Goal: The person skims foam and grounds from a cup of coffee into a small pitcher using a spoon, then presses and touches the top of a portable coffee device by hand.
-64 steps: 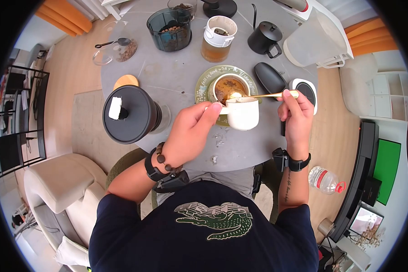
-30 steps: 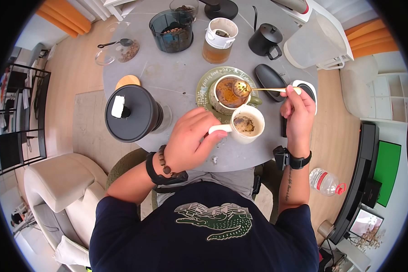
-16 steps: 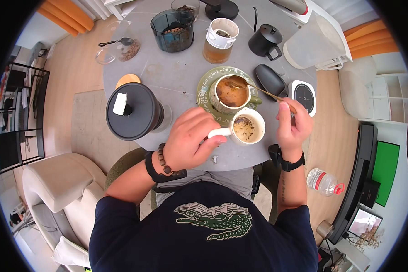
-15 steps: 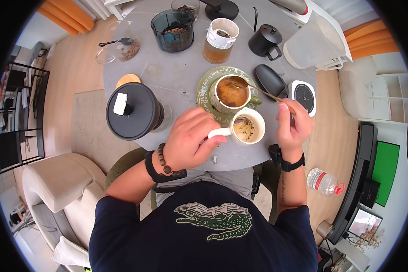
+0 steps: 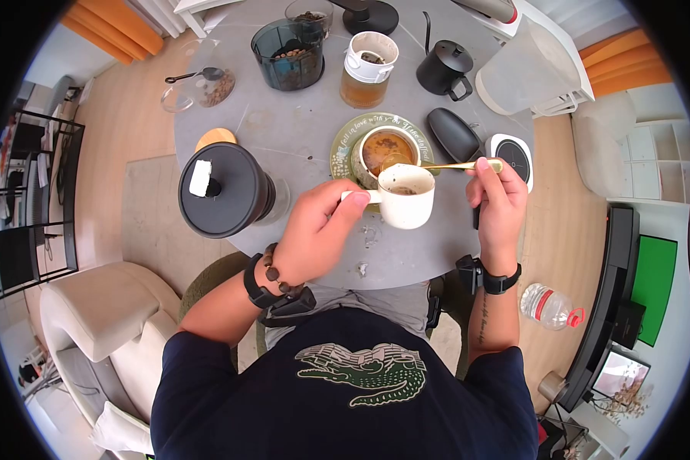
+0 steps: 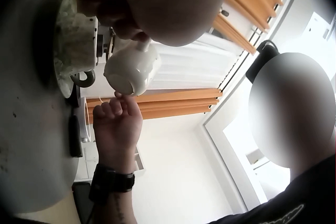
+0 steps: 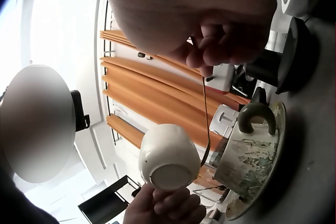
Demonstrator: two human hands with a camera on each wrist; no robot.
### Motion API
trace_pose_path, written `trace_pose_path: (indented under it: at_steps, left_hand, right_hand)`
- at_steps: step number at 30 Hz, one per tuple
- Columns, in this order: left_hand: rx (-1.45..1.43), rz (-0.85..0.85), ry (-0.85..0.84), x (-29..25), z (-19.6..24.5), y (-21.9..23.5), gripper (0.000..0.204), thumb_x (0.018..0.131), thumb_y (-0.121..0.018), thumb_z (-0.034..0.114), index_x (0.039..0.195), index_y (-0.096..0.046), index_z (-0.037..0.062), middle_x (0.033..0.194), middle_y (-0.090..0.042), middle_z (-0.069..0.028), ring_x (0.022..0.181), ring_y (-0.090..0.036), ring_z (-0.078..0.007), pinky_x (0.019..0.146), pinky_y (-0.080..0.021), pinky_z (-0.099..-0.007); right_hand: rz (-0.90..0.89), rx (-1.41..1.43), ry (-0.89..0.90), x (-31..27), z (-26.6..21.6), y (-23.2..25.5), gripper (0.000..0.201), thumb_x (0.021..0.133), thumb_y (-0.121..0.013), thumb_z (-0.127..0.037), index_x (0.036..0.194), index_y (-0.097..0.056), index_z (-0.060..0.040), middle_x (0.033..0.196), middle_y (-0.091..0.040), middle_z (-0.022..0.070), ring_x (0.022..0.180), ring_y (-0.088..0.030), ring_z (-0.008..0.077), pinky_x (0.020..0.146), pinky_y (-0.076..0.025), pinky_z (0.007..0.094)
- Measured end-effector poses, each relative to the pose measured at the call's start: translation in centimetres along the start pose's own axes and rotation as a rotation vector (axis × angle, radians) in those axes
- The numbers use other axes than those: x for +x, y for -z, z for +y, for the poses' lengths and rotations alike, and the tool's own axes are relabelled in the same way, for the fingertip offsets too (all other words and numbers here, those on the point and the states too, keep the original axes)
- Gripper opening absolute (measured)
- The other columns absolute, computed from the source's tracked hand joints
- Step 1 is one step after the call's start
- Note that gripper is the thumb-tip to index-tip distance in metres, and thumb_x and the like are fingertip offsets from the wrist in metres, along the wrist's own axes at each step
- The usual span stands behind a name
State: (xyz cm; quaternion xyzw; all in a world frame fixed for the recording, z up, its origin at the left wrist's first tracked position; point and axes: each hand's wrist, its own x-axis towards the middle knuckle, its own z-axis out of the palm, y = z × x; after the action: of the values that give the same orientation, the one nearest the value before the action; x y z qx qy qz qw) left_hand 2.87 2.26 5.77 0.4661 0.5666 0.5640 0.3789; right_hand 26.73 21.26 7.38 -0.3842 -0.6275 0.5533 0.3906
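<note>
My left hand grips a small white cup by its handle, thumb on top. The cup is tilted, its far rim overlapping the larger patterned cup in the head view; dark bits cling inside. My right hand pinches the handle end of a gold spoon. The spoon's bowl is just behind the white cup's rim, over the patterned cup. That patterned cup has a green handle, holds brown liquid with dark floating bits, and stands on a green lettered saucer. In the right wrist view the white cup is clear of the table.
A black-lidded container stands left on the grey table. Behind are a dark bin of beans, a white-topped jar and a black kettle. A black scoop and a white scale lie right.
My left hand has tipped the white cup away from me and shifted it slightly left and toward the patterned cup. The spoon's bowl has come nearer, from the patterned cup's far side to the white cup's rim.
</note>
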Motion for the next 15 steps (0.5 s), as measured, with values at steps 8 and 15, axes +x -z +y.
trace_pose_path:
  at_steps: [8,15]
  left_hand:
    - [-0.080,-0.015,0.191,0.43,-0.22,-0.33,0.045,0.122,-0.055,0.037,0.095,-0.064,0.0019,0.087,-0.057,0.0031,0.084,-0.048,-0.0075,0.077,-0.042,-0.0279]
    - [-0.153,0.016,0.209,0.87,-0.14,-0.50,0.050,0.122,-0.056,0.042,0.090,-0.062,0.0035,0.084,-0.054,0.0043,0.081,-0.044,-0.0068,0.075,-0.039,-0.0276]
  right_hand:
    - [-0.003,0.012,-0.023,-0.10,-0.10,0.19,0.029,0.113,-0.073,-0.023,0.095,-0.078,-0.0013,0.066,-0.059,-0.0033,0.059,-0.050,0.0051,0.058,-0.036,0.0246]
    - [0.002,0.018,-0.026,0.12,-0.09,0.29,0.029,0.112,-0.073,-0.023,0.095,-0.078,-0.0007,0.065,-0.059,-0.0033,0.057,-0.049,0.0051,0.057,-0.035,0.0247]
